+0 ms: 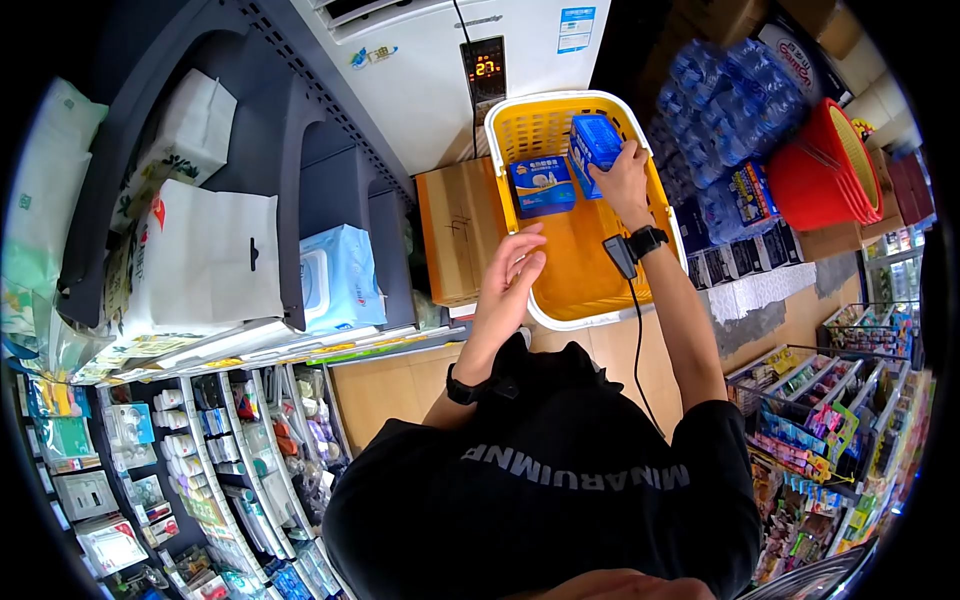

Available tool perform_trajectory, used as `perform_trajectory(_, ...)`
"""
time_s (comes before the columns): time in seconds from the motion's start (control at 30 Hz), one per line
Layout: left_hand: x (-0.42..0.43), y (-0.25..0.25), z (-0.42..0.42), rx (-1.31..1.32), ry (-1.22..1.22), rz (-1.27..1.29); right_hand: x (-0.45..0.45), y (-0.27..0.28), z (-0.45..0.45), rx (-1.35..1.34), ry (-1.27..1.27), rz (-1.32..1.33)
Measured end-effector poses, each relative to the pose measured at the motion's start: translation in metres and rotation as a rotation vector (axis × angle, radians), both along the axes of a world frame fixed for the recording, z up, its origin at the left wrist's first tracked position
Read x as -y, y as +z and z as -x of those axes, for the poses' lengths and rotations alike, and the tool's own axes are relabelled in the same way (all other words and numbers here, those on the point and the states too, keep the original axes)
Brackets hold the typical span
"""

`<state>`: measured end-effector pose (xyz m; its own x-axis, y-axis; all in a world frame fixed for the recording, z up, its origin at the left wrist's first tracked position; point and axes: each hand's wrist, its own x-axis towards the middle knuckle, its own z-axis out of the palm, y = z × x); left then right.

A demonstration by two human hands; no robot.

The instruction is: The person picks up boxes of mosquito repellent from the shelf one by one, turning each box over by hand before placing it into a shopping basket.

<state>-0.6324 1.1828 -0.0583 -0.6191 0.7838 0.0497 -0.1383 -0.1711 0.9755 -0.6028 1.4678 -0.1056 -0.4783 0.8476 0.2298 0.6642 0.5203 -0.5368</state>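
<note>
My right hand [624, 186] reaches into a yellow plastic basket [582, 265] with a white rim. Its fingers close on the near right side of a blue box [597, 138], which stands at the back of the basket. Left of that box, a second blue box [543, 187] with printed labels rests on the basket's bottom. Over the basket's left rim is my left hand [508, 280], holding nothing, with its fingers apart and loosely bent. A black device with a cable is strapped to my right wrist.
Behind the basket stands a white appliance [420, 85] with a lit display. A cardboard box [458, 235] adjoins the basket's left side. Grey shelves with packets are at left. Wrapped water bottles [725, 100], red buckets [815, 175] and snack racks [815, 410] occupy the right.
</note>
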Motion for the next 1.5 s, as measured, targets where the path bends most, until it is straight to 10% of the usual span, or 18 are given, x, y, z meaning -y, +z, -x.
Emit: perform_trajectory(1.5,0.005,-0.01,0.035,-0.006,-0.201,0.083,-0.011,-0.099,0.007,0.361,0.055,-0.06)
